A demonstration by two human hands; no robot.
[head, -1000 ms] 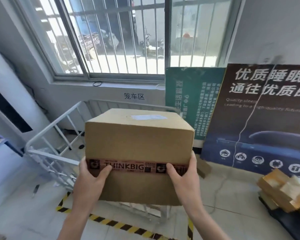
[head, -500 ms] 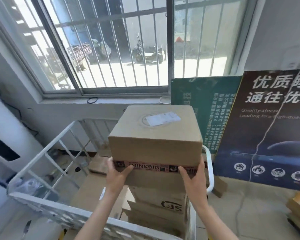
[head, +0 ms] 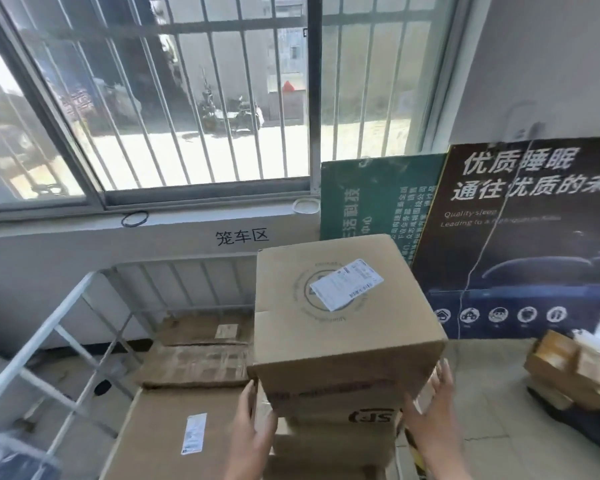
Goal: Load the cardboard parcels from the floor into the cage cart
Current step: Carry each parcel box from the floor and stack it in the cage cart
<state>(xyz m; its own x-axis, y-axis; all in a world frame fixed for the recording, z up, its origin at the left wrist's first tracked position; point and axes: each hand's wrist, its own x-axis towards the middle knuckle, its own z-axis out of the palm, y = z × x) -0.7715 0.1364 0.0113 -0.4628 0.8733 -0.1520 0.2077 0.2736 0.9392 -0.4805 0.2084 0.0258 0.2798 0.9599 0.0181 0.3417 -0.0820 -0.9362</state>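
Seating parcel on the cart stack

Item: cardboard parcel point(head: 343, 317), labelled top, resting on a marked box point(head: 340, 415) inside the cage cart point(head: 49, 327). Left hand point(head: 253, 431) and right hand point(head: 430, 410): fingers spread flat against its lower sides, not clenched. Risk: parcel overhangs the narrower box below; letting go off-centre may tip it rightward toward the floor.

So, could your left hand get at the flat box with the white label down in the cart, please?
Probably yes: the left hand is open right beside the flat box, whose labelled top lies bare.
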